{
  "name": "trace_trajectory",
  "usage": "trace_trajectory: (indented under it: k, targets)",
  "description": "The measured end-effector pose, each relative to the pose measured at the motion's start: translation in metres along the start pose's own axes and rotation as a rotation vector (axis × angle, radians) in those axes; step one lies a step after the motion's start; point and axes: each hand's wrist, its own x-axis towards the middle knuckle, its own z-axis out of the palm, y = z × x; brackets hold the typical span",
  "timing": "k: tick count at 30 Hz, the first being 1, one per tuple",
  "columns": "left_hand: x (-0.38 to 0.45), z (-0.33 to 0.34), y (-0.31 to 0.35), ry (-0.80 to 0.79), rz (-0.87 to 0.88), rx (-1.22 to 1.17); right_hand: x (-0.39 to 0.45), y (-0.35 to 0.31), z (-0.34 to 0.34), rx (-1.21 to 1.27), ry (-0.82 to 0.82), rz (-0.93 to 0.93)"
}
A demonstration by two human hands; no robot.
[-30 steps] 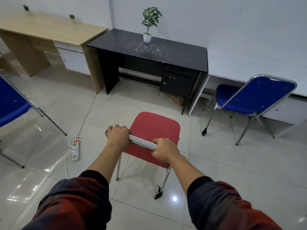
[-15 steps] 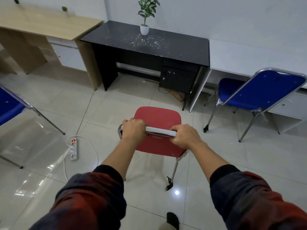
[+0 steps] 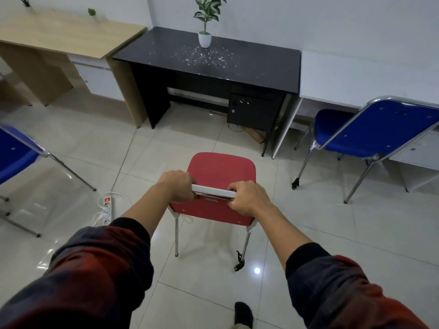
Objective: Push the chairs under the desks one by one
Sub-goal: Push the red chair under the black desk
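A red chair (image 3: 222,170) with chrome legs stands on the tiled floor, facing the black desk (image 3: 237,65). My left hand (image 3: 177,185) grips the left end of its chrome top rail. My right hand (image 3: 248,198) grips the right end of the same rail. The seat's front edge is still a tile or so short of the desk's open knee space. A blue chair (image 3: 375,131) stands at the right with its seat partly under the white desk (image 3: 356,86). Another blue chair (image 3: 16,153) shows at the left edge.
A wooden desk (image 3: 66,34) adjoins the black one on the left. A potted plant (image 3: 205,22) stands on the black desk, which has a drawer unit (image 3: 254,110) under its right side. A power strip (image 3: 107,207) with a cord lies on the floor left of the red chair.
The red chair has turned to face the black desk squarely and moved closer to it. Both hands have kept their hold on the top rail.
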Motion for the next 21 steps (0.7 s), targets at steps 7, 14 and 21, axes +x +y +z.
trace_trajectory:
  k: [7, 14, 21]
  targets:
    - [-0.038, 0.052, 0.01, 0.121, -0.051, -0.024, -0.029, 0.005, 0.028, -0.018, -0.109, -0.066]
    - [-0.049, 0.071, 0.022, 0.297, -0.101, -0.078, -0.031, 0.009, 0.023, -0.117, -0.128, -0.114]
    - [-0.035, 0.062, 0.022, 0.331, -0.167, -0.136, -0.002, 0.014, 0.008, -0.152, -0.122, -0.161]
